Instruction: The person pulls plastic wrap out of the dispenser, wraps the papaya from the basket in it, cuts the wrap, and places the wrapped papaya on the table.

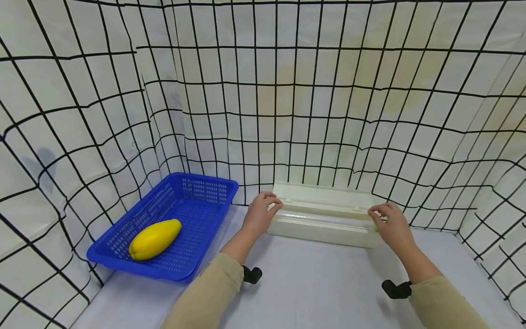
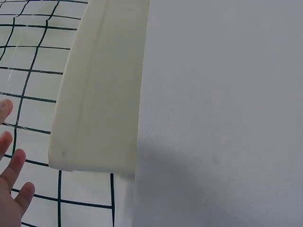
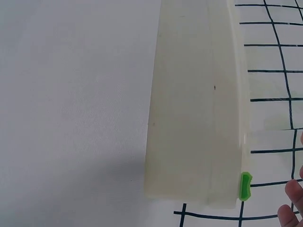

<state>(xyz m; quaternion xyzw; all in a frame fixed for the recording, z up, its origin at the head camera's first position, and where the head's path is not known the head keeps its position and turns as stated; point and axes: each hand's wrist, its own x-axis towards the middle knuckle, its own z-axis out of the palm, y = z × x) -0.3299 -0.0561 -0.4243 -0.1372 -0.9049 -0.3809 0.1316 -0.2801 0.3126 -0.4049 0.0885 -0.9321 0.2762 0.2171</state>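
Observation:
A long cream cling film dispenser lies near the back mesh with its lid tipped back, a shiny film roll showing inside. My left hand is at the left end, thumb and fingertips pinching the clear film. At the right end, my right hand pinches the film's other side. Faint streaks of film reach the left fingers in the left wrist view. By the right fingers, a green slider sits on the dispenser's corner. The exact grip points are partly out of frame.
To the left stands a blue plastic basket holding a yellow, elongated fruit-like object. Black wire mesh encloses the back and sides. A white cloth covers the table.

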